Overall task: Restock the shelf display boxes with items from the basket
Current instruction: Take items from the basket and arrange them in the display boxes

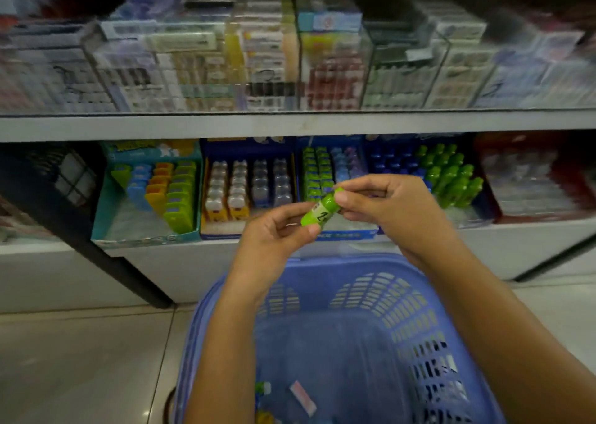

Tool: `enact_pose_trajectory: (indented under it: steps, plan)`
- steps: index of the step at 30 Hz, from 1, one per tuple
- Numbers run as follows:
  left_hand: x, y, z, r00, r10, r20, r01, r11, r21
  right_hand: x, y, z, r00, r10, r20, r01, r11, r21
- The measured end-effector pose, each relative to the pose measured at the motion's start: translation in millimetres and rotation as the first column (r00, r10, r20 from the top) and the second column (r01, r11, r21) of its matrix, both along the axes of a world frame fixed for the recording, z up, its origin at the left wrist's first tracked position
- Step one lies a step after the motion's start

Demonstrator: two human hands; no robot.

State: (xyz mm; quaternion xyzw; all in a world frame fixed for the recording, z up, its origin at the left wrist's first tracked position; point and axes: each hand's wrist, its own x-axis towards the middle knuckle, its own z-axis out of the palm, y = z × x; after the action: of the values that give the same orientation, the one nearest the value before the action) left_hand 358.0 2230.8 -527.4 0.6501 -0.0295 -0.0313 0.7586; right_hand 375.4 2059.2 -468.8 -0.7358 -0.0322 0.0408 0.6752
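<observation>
above the blue basket [419, 294], left hand [274, 239] and right hand [390, 207] raised, fingers of both pinching a green tube [321, 211]

The basket [338, 264] is sitting on the floor [80, 359] before the shelf [532, 239]. Display boxes [148, 197] are standing side by side on it, behind the hands. The left hand [271, 243] and right hand [387, 207] are holding a bottle [319, 212] between them, above the basket, where a few items [301, 398] are lying.

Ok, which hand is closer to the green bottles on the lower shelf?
Right. The right hand is just left of the green bottles; the left hand is farther left and lower. Both pinch the green tube.
</observation>
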Motion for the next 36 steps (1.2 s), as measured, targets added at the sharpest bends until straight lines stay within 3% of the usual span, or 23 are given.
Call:
enact_pose_trajectory:
  steps: [3, 5, 6, 8, 11, 14, 21, 27, 32, 36]
  plan:
    - [0, -26, -4, 1.0, 0.027, 0.01, -0.027, 0.999, 0.033, -2, -19, -1, 0.998, -0.068, 0.016, 0.069, 0.997, -0.04]
    - [-2, -41, -8, 0.996, 0.052, 0.072, -0.065, 0.979, 0.192, 4, -34, -2, 0.989, -0.131, 0.072, 0.139, 0.982, -0.127]
    - [-3, -47, -10, 0.99, 0.057, 0.127, -0.1, 0.928, 0.358, 8, -42, -3, 0.978, -0.167, 0.121, 0.19, 0.96, -0.206]
    - [-6, -57, -14, 0.973, -0.003, 0.229, -0.153, 0.735, 0.661, 19, -49, -6, 0.958, -0.183, 0.219, 0.253, 0.9, -0.354]
    - [-13, -67, -18, 0.977, -0.06, 0.205, -0.141, 0.54, 0.83, 34, -40, -15, 0.938, -0.065, 0.34, 0.243, 0.824, -0.512]
    - [-15, -66, -22, 0.982, -0.062, 0.18, -0.132, 0.458, 0.879, 43, -32, -17, 0.92, 0.007, 0.391, 0.235, 0.789, -0.568]
    - [-13, -68, -21, 0.982, -0.124, 0.139, -0.082, 0.384, 0.92, 39, -85, 6, 0.936, -0.112, 0.333, 0.279, 0.812, -0.512]
    - [-19, -83, -24, 0.975, -0.177, 0.135, -0.054, 0.4, 0.915, 40, -154, 8, 0.919, -0.247, 0.308, 0.39, 0.684, -0.616]
    - [-21, -90, -27, 0.971, -0.187, 0.151, -0.06, 0.421, 0.905, 61, -168, -21, 0.947, -0.178, 0.268, 0.321, 0.557, -0.766]
    - [-19, -88, -29, 0.972, -0.174, 0.158, -0.067, 0.437, 0.897, 70, -169, -31, 0.958, -0.11, 0.264, 0.278, 0.58, -0.766]
